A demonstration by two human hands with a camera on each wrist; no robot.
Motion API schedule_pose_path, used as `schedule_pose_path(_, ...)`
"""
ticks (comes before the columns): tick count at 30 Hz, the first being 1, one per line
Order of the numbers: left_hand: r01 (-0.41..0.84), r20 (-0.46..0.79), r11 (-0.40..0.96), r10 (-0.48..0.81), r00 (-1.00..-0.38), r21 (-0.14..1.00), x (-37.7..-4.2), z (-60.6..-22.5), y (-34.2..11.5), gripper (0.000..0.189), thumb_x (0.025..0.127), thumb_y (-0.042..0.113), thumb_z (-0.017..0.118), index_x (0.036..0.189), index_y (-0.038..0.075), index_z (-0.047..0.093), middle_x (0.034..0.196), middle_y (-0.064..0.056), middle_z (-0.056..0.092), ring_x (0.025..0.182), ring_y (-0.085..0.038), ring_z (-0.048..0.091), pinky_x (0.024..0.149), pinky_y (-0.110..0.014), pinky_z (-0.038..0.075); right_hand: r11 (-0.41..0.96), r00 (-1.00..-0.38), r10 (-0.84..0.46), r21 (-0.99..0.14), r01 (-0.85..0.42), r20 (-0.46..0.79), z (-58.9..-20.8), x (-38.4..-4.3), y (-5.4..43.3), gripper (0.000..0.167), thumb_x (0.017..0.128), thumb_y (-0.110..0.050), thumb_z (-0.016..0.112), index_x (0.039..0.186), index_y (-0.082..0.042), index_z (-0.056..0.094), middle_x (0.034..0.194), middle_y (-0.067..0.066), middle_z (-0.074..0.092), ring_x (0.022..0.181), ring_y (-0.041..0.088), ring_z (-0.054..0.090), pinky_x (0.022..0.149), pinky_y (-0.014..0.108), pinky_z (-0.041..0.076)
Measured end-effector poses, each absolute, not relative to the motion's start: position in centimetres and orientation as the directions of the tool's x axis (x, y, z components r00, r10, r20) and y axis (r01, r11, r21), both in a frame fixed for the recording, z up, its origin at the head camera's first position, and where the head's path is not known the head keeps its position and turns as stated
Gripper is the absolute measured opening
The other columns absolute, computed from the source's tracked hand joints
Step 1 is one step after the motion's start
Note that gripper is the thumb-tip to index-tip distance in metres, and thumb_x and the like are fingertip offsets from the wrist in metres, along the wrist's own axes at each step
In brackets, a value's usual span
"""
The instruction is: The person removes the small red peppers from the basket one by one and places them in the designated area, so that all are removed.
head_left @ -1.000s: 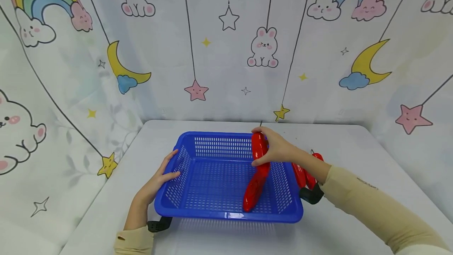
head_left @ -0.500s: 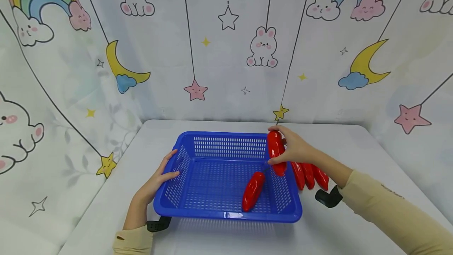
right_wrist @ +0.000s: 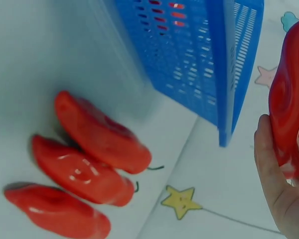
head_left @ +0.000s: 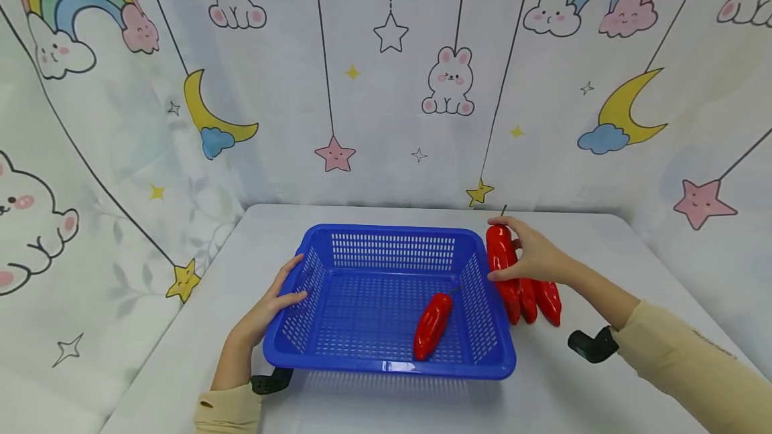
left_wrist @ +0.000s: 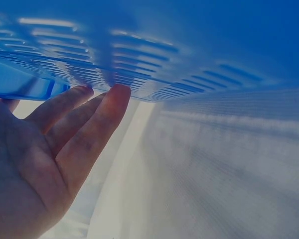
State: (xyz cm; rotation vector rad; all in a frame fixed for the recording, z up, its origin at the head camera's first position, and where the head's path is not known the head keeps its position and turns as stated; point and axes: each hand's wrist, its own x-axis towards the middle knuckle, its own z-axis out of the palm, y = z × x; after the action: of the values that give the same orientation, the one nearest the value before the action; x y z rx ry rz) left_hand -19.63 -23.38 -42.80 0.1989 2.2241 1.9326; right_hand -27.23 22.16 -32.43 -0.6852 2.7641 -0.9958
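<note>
1. Head view: blue perforated plastic basket (head_left: 386,300) sits mid-desk on the white desk (head_left: 603,246). Left hand (head_left: 265,310) is at the basket's 9 o'clock wall, fingers straight against the outside, thumb over the rim; nothing gripped.
2. Head view: right hand (head_left: 533,256) is at the basket's 2 o'clock, outside the rim, fingers curled round a glossy red plastic chili pepper (head_left: 499,250), held roughly upright with the stem up.
3. Head view: three more red peppers (head_left: 533,300) lie side by side on the desk at the basket's 3 o'clock, just below the held one. One loose red pepper (head_left: 431,323) lies inside the basket, toward its 5 o'clock.
4. Left wrist view: left hand (left_wrist: 55,149) flat, straight fingertips (left_wrist: 117,94) touching the basket's slotted wall (left_wrist: 154,55).
5. Right wrist view: right hand (right_wrist: 279,184) wraps the held pepper (right_wrist: 291,99) at 3 o'clock. The three peppers (right_wrist: 84,169) lie at 8 o'clock, touching each other, near the basket corner (right_wrist: 224,64).
</note>
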Motion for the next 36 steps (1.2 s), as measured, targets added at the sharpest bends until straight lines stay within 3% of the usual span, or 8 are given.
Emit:
schedule_pose_path(22, -0.023, -0.054, 0.143, 0.22, -0.974, 0.989, -19.6, -42.8, -23.4, 0.069, 0.09, 0.023, 0.048, 0.145, 0.034, 0.009, 0.149, -0.014, 0.001, 0.124, -0.048, 0.026, 0.081, -0.049, 0.047, 0.694, -0.923, -0.384, -0.653, -0.302, 0.018, -33.4, -27.4, 28.3, 0.098, 0.066, -0.02, 0.081, 0.141, -0.002, 0.019, 0.128, 0.032, 0.031, 0.111, 0.055, 0.036, 0.063, 0.045, 0.053)
schedule_pose_path(36, -0.021, -0.054, 0.147, 0.221, -0.974, 0.989, -19.6, -42.8, -23.4, 0.068, 0.09, 0.024, 0.048, 0.145, 0.035, 0.009, 0.149, -0.013, 0.0, 0.125, -0.048, 0.024, 0.082, -0.05, 0.046, 0.765, -0.942, -0.334, -0.573, -0.295, 0.04, -34.5, -28.2, 31.8, 0.101, 0.062, -0.017, 0.082, 0.138, 0.004, 0.019, 0.122, 0.033, 0.032, 0.106, 0.056, 0.036, 0.061, 0.046, 0.053)
